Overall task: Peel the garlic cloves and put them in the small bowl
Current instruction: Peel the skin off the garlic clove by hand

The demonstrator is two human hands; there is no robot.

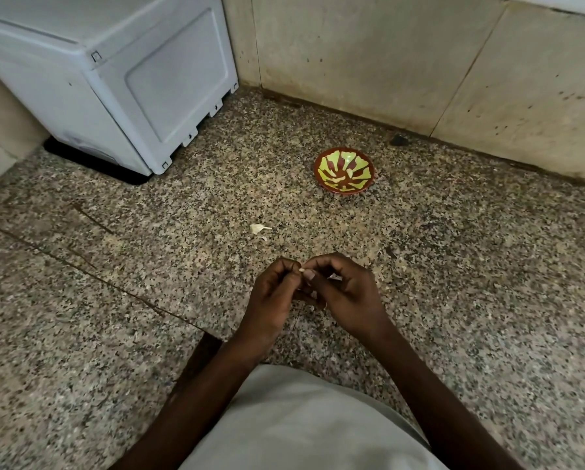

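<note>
no writing or brand mark can be read anywhere. nearest, a pale shirt front (304, 422) fills the bottom edge, with both bare forearms reaching out over the speckled granite counter (453, 266). the left hand (272, 296) and right hand (347, 293) meet fingertip to fingertip, all fingers curled in, pinching a small whitish garlic clove (301, 270) between them; only a sliver of it shows. beyond the hands, nearer than the small bowl (344, 170), lie pale scraps of garlic skin (259, 229). the small bowl, red-brown with a yellow-green pattern, sits further back, right of the scraps. left of the bowl stands a white appliance (114, 79); behind the bowl rises a stained tiled wall (369, 56).
</note>
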